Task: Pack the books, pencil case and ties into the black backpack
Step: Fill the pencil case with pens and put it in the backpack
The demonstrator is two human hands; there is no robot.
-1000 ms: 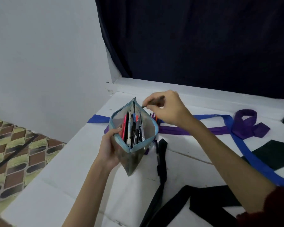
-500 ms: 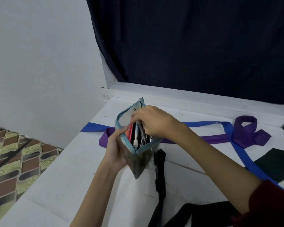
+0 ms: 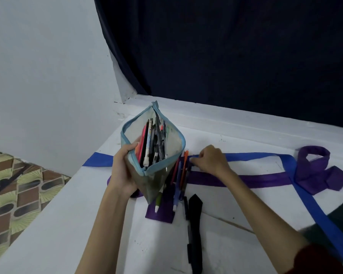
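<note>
Left hand (image 3: 121, 171) gripping, right hand (image 3: 209, 162) curled, reaching.

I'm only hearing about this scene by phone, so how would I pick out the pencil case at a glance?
Start at the white table under the dark curtain and look to its left end. There the left hand grips the pencil case, a see-through pouch held upright. Unlike the flat blue tie and purple tie beside it, it has a light blue rim, gapes open and bristles with pens.

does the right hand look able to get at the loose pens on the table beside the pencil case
Probably yes. The right hand is already at the top ends of the loose pens, nothing lies over them, and the left hand holds the pencil case just to their left.
</note>
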